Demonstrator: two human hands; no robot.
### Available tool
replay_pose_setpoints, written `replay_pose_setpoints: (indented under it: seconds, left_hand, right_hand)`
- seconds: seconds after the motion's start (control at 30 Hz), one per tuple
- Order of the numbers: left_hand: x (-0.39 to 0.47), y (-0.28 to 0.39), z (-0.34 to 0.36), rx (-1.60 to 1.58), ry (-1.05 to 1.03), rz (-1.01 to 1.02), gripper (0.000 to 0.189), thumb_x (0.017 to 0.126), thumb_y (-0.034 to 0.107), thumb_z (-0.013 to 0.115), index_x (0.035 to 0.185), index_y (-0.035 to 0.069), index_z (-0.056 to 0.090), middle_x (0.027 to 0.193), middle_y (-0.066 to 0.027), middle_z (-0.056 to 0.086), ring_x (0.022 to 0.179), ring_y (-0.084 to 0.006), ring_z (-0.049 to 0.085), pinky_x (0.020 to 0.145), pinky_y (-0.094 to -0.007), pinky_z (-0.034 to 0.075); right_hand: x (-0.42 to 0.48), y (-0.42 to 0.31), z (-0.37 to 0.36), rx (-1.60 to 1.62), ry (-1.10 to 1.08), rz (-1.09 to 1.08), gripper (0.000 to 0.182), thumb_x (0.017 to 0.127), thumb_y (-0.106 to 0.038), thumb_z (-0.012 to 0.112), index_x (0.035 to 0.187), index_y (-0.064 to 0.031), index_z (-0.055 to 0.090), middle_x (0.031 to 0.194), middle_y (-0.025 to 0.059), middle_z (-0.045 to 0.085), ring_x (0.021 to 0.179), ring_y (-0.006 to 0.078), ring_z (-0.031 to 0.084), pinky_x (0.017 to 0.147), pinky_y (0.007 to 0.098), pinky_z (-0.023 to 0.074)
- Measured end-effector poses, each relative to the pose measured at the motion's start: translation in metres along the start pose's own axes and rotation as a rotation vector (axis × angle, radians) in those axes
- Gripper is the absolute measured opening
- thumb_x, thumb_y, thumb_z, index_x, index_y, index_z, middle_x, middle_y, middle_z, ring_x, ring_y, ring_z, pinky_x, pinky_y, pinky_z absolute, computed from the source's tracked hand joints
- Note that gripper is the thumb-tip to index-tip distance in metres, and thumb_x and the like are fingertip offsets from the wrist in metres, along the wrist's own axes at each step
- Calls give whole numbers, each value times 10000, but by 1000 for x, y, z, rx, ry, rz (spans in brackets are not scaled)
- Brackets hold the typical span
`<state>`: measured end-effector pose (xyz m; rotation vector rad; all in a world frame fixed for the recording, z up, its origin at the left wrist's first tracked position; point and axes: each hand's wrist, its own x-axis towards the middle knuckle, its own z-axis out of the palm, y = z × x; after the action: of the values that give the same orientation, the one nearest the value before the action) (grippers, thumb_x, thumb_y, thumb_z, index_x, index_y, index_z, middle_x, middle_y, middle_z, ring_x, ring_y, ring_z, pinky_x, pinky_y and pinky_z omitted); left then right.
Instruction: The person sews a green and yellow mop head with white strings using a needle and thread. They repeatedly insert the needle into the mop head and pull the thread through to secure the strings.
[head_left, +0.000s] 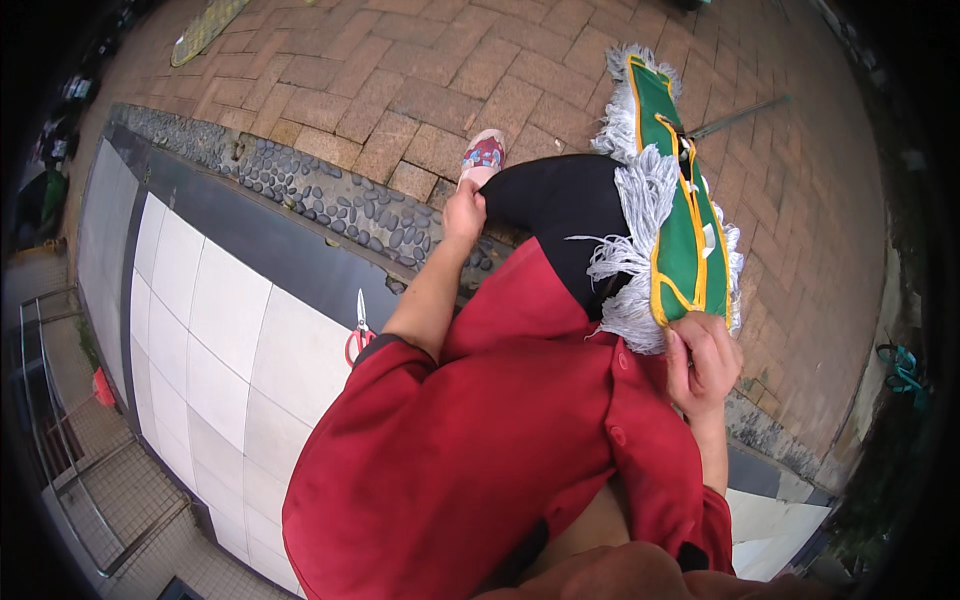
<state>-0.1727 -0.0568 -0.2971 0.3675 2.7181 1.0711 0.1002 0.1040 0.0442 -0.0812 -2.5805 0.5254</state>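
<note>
A flat mop head with a green cloth backing (671, 259), yellow edge binding and grey-white yarn fringe (645, 187) lies across my black-trousered leg (562, 191). Its far end extends out over the brick paving. My right hand (703, 360) pinches the near end at the yellow binding. A white tag (708, 241) shows on the backing. From a gap near the middle, a thin dark rod (739, 116) points away to the right. My left hand (463, 214) has curled fingers against the trouser leg, near my patterned shoe (484, 154); whether it grips cloth is hidden.
Red-handled scissors (361, 334) lie on the white-tiled ledge (232, 300) by my left elbow. A dark stone border (292, 240) and a pebble strip (360, 214) separate it from the brick paving (450, 56). Metal railings (67, 442) stand at far left, and a teal object (904, 367) at far right.
</note>
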Motion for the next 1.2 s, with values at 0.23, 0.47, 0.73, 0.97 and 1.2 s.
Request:
replay_pose_setpoints:
  seconds: [0.23,0.47,0.73,0.97,1.2]
  left_hand:
    - [-52,-136,42,-573,-286,-379,94,865,139,563,796,82,590,687,-66,643,611,-173,631,496,-308,477]
    - [-30,45,-2,-916,-380,-337,81,773,71,620,845,37,604,733,-42,648,542,-130,574,484,-261,443]
    - [1,-25,-11,180,-336,90,394,804,406,591,868,23,656,827,-240,653,833,-419,636,736,-492,500]
    - [-85,132,-142,-502,-145,219,284,829,6,616,1113,17,606,910,-21,627,814,-78,581,711,-225,478]
    - [-171,212,-163,-1088,-886,-75,312,959,158,497,1235,12,507,1149,-117,598,1007,-194,599,806,-305,488]
  right_hand:
    - [-5,14,1,6,85,-34,130,696,-10,701,786,-26,610,752,92,617,617,218,604,529,313,477]
    - [-6,13,-17,-4,105,-32,136,741,-48,704,837,-42,609,779,71,589,638,210,605,547,312,486]
    - [-17,12,-15,-206,-31,-219,186,692,-107,621,868,-53,594,831,35,543,673,157,547,572,277,450]
    - [-27,8,-19,-371,47,-397,230,696,-88,639,910,-4,629,946,104,608,696,160,563,601,269,457]
    - [-21,12,-23,-410,-30,-397,246,711,-125,631,930,-13,637,940,79,582,732,139,550,615,260,435]
